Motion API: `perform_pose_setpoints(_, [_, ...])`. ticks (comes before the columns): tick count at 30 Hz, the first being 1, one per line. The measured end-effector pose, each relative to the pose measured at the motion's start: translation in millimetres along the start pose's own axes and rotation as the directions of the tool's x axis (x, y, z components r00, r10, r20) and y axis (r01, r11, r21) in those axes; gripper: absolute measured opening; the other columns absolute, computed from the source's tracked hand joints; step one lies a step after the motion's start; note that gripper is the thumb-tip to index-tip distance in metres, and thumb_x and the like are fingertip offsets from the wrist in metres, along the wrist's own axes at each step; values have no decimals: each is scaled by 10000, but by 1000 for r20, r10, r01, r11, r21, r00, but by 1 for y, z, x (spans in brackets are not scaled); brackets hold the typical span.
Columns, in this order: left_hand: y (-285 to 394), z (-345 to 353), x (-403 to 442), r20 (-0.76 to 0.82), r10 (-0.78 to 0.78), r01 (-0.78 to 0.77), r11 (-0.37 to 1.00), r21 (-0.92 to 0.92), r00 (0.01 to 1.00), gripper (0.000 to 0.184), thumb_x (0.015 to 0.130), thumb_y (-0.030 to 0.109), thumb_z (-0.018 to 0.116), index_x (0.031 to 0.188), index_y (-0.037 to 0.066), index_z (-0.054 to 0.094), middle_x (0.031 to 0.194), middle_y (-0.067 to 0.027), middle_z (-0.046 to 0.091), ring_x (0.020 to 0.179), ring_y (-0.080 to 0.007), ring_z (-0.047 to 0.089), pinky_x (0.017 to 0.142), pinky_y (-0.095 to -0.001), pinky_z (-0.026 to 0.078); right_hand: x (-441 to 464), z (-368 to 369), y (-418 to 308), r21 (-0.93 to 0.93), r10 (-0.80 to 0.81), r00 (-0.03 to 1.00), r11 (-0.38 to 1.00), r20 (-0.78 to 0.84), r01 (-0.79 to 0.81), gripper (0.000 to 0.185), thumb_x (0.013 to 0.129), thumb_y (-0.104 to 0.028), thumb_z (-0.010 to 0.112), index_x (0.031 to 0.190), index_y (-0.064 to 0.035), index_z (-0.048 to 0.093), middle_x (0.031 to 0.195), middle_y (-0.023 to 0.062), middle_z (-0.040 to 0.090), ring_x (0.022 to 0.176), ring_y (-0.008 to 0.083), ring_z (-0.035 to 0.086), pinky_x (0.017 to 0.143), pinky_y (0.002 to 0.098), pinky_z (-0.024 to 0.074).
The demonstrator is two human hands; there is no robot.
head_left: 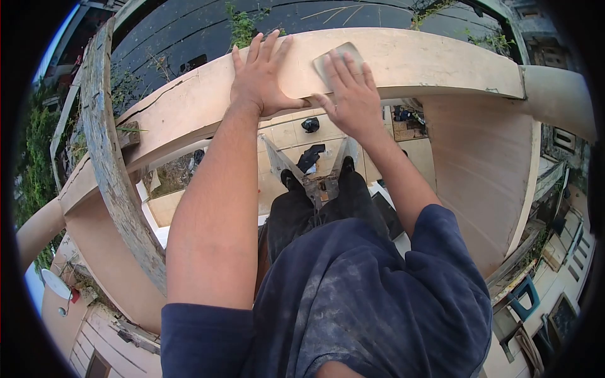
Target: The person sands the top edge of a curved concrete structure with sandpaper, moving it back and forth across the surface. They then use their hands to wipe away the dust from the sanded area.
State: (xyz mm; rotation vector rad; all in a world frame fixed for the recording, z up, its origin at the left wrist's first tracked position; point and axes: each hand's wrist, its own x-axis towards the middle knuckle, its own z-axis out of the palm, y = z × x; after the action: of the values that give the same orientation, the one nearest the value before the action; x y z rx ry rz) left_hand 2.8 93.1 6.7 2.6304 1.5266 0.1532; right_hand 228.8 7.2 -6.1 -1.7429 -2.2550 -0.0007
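Note:
My left hand (pixel 261 79) lies open on the pale painted concrete beam (pixel 416 60), its fingers spread over the top and the thumb stretched along the near edge. Nothing is in it. Right of it, my right hand (pixel 353 91) presses a square, greyish-beige piece of sandpaper (pixel 321 63) against the same beam. Its fingers lie over the sheet, while the thumb points left toward my left thumb. Part of the sandpaper is hidden under the fingers. A dark crack runs along the beam to the left of my hands.
Below me, my feet stand on a stepladder (pixel 274 157) over a tiled floor (pixel 283 183). A weathered wooden plank (pixel 110 138) leans across the beam at left. Behind the beam lies a dark roof (pixel 170 28) with weeds. A round pipe-like section (pixel 558 97) joins at right.

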Motion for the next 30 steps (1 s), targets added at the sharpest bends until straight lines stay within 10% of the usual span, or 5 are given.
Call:
perform_pose_setpoints(4, [-4,1,-2,5,-16,16,999,28,1000,1502,446,874,860,1724,335,284,1783,-41,275,1653,-322,218,1311,-709,113,24,8,46,-178,265,960,944,-94,-278,766,1069,-564,545,1585,-2,477,1702,177,421,1578,380,382,1292,579,269])
perform_pose_setpoints(11, [2,-6,-1,24,-41,42,999,-2,999,1507,438,835,880,1726,342,274,1789,-23,260,1657,-317,206,1318,-701,113,11,7,1,28,-48,999,998,12,47,803,1066,-578,541,1605,8,441,1705,186,413,1579,355,387,1304,536,263])
perform_pose_setpoints(16, [-2,2,-4,9,-22,22,1000,12,1000,1495,445,820,889,1725,349,275,1790,-18,259,1657,-317,208,1316,-701,115,28,9,65,-57,265,958,960,-113,-273,831,1050,-647,526,1590,-17,492,1679,207,448,1566,352,411,1287,556,282])
perform_pose_setpoints(21, [1,-3,4,55,-29,27,998,48,998,1500,444,810,896,1726,347,271,1791,-20,258,1657,-312,211,1316,-703,114,33,8,-7,120,-273,960,957,64,264,850,1032,-712,504,1632,-111,466,1694,100,469,1580,346,394,1311,548,254])
perform_pose_setpoints(30, [1,-4,2,28,-9,7,999,40,1000,1471,481,841,879,1724,322,289,1790,-35,260,1658,-314,208,1316,-700,100,8,-2,-5,26,24,999,999,23,-24,970,986,-767,537,1643,-62,428,1722,124,415,1607,338,350,1321,574,212])
